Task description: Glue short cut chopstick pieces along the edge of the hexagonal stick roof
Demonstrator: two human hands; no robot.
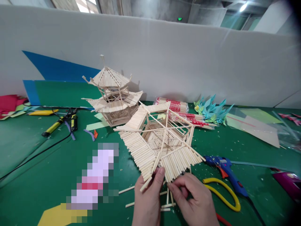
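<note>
A pagoda model (138, 150) built of thin wooden sticks is tilted in front of me, its hexagonal frame partly covered by rows of sticks. My left hand (150, 194) grips its near corner, thumb on top beside a ridge stick. At the lower edge of the near-right roof panel, my right hand (194, 196) pinches the end of a wooden stick (169, 178) between thumb and forefinger. Its other fingers are curled. Several loose sticks (127, 190) lie on the table beneath the hands. Behind stands a second pagoda (109, 78) with two tiers of roof.
On the green table (113, 213), a blue glue gun (231, 175) and yellow-handled pliers (235, 201) lie right. Wire cutters (55, 125) lie left. Wrapped stick bundles (172, 105) and teal folded paper (213, 110) sit behind. A white partition (188, 62) rises at the back.
</note>
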